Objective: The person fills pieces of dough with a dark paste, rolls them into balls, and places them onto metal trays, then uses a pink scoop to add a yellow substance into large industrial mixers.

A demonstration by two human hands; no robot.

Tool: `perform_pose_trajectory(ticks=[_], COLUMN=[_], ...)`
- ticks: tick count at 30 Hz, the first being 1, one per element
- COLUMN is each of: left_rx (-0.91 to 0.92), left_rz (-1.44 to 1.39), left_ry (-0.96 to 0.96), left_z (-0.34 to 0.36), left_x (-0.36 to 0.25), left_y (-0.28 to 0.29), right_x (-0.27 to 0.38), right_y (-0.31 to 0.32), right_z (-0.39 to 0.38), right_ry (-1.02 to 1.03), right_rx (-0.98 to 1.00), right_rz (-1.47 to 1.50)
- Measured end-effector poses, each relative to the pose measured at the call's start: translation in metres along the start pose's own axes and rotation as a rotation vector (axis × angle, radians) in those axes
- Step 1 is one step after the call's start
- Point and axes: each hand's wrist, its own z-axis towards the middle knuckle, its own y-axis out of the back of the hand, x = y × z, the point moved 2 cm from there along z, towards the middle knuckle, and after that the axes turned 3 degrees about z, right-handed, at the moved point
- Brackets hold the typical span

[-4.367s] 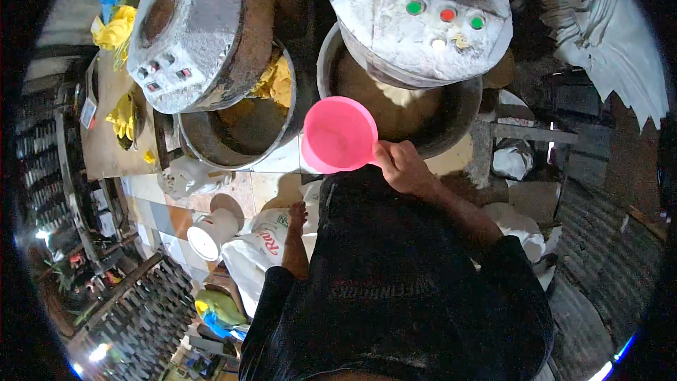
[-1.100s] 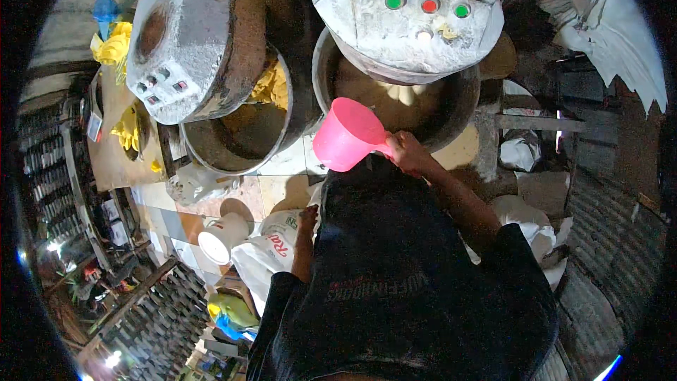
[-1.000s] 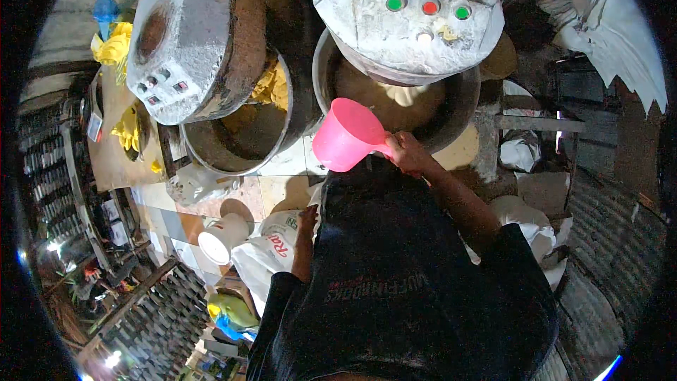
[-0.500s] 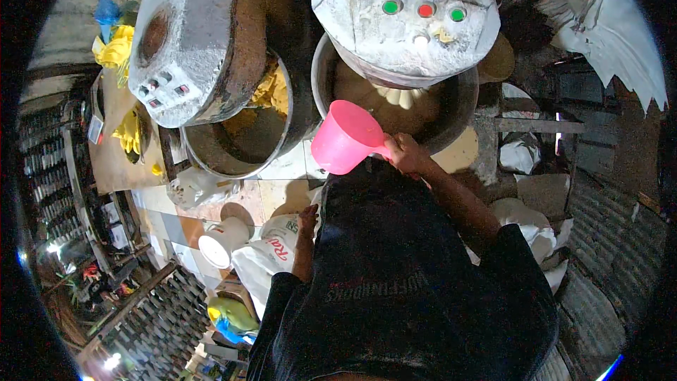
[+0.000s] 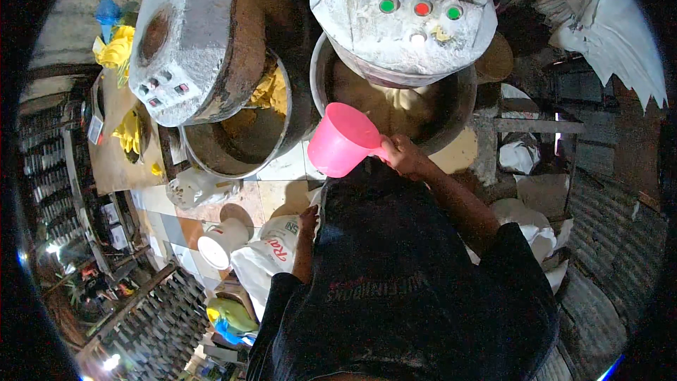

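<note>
In my right hand is the handle of a pink plastic jug, held before the right mixer's metal bowl. Pale dough shows in that bowl beneath the whitish mixer head, which has green and red buttons. My left hand hangs low beside my dark shirt and a white sack; its fingers look curled, and what they hold, if anything, is unclear. The jug's contents cannot be made out.
At left stands a second mixer over a bowl with yellow dough. A board bears yellow items. A white bucket sits on the tiled floor. Cloth hangs right, near corrugated metal.
Since the oldest frame the jug has tilted, showing more of its side, and moved slightly in the view. The dough's shape under the right mixer differs. Both hands are little changed.
</note>
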Motion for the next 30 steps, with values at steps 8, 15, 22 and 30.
perform_pose_trajectory(ticks=[8, 15, 22, 30], left_rx=[0.043, 0.046, 0.017, 0.070], left_rz=[0.083, 0.098, 0.119, 0.098], left_ry=[-0.097, -0.136, -0.202, -0.103], left_z=[-0.048, -0.052, -0.042, 0.001], left_x=[-0.044, -0.051, -0.044, -0.003], left_y=[-0.007, -0.012, -0.009, -0.002], right_x=[-0.006, -0.023, 0.011, 0.027], right_y=[-0.003, -0.006, -0.005, -0.001], right_z=[0.002, 0.007, -0.003, -0.013], right_ry=[0.540, 0.073, 0.525, 0.068], right_rx=[-0.212, 0.013, -0.275, -0.050], right_rz=[-0.106, -0.131, -0.273, 0.216])
